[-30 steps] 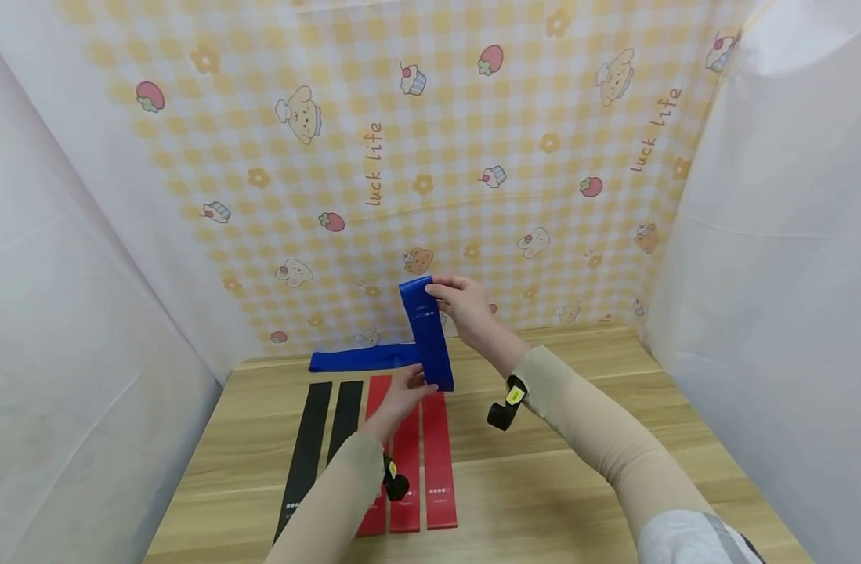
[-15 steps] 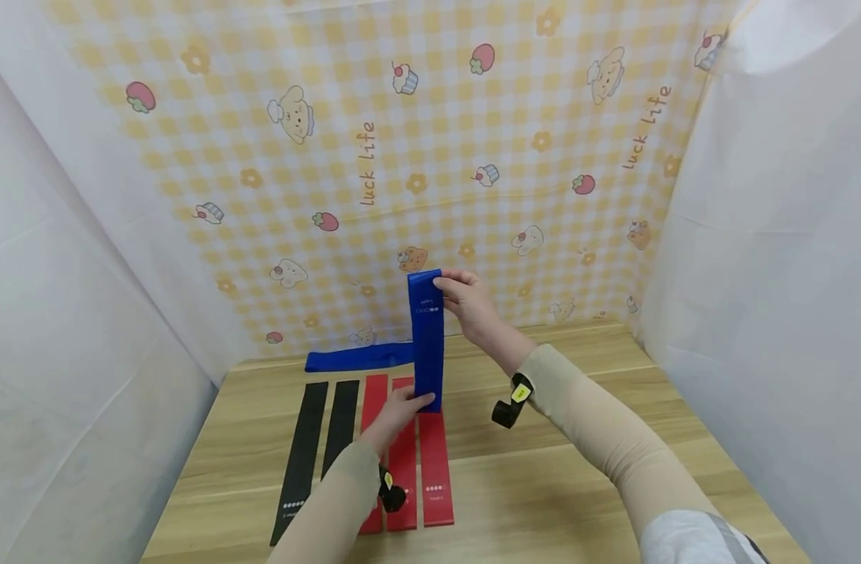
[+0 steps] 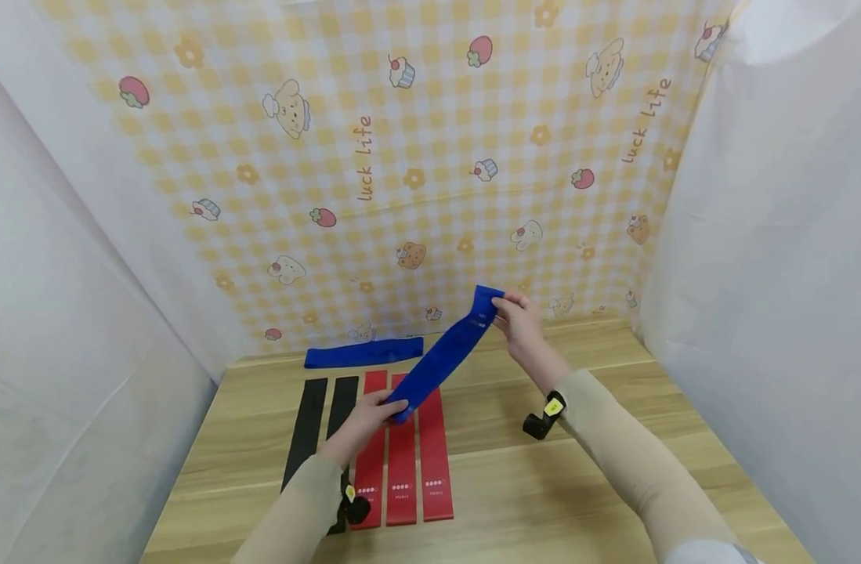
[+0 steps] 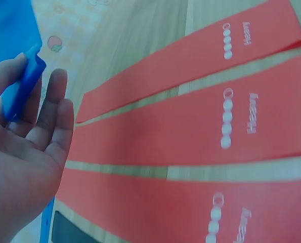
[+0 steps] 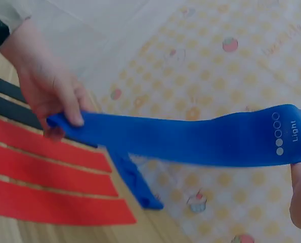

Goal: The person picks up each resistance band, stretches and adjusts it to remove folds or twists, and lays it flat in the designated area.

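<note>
Held between both hands is a blue resistance band (image 3: 444, 356), marked "Light" in the right wrist view, slanting from lower left to upper right above the table. My left hand (image 3: 365, 419) pinches its lower end between thumb and fingers. At the upper end my right hand (image 3: 520, 323) pinches it near the printed dots. Beneath the left hand, three red resistance bands (image 4: 190, 121) lie flat side by side, printed "Heavy". Left of them are two black resistance bands (image 3: 306, 423), partly covered by the left forearm. A second blue resistance band (image 3: 363, 354) lies crosswise behind them.
The wooden table (image 3: 557, 478) runs back to a yellow checked cloth (image 3: 430, 157). White sheets hang at the left (image 3: 63, 313) and right (image 3: 768, 274) sides. A small black camera is strapped to each wrist.
The held blue band has swung from upright to a slant. My right hand has moved right and slightly down, while my left has moved left. Both keep hold of it.
</note>
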`<action>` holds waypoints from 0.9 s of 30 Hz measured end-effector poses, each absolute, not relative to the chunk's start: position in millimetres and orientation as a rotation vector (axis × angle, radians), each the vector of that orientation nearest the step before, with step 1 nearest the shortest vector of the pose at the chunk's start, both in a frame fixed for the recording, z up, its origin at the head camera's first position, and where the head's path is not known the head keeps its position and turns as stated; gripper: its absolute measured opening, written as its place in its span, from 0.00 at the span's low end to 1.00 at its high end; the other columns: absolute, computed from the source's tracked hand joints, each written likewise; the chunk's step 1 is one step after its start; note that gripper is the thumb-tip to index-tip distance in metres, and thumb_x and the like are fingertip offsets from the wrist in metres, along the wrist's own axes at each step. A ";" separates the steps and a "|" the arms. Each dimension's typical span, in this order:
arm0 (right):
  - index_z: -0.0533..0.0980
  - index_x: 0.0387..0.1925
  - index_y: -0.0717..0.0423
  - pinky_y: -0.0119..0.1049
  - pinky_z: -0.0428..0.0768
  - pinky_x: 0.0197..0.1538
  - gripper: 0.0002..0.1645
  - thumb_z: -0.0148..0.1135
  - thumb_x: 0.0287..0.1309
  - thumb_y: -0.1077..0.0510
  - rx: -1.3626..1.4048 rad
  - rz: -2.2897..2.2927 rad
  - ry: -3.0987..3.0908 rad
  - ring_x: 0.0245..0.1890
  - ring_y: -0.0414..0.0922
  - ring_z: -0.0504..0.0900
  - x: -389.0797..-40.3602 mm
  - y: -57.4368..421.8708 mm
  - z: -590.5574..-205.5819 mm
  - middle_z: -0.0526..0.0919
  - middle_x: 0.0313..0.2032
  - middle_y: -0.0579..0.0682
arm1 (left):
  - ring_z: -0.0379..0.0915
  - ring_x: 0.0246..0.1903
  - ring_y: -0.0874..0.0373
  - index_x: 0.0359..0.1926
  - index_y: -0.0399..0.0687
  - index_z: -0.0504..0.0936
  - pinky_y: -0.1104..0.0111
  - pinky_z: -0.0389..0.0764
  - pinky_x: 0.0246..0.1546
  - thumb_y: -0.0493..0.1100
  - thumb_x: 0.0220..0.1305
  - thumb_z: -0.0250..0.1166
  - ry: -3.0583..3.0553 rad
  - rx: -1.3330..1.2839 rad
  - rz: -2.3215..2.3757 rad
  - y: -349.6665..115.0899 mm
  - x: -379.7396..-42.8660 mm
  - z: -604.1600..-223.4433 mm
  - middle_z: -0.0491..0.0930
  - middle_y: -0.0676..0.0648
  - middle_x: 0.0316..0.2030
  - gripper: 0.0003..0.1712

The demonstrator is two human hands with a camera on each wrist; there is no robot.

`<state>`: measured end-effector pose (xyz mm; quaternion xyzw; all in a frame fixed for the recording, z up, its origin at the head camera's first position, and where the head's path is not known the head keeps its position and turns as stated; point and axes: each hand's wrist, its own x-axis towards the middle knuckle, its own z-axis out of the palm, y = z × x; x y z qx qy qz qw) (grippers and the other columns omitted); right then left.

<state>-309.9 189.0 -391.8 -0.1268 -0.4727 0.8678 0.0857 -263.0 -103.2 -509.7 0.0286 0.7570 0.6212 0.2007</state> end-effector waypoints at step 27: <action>0.57 0.70 0.67 0.31 0.79 0.48 0.33 0.50 0.65 0.71 -0.578 2.623 -1.616 0.34 0.38 0.79 -242.9 227.8 -494.0 0.65 0.61 0.63 | 0.76 0.36 0.53 0.45 0.35 0.81 0.56 0.79 0.44 0.49 0.61 0.69 2.246 0.067 1.626 -139.8 -239.2 -520.1 0.81 0.44 0.38 0.21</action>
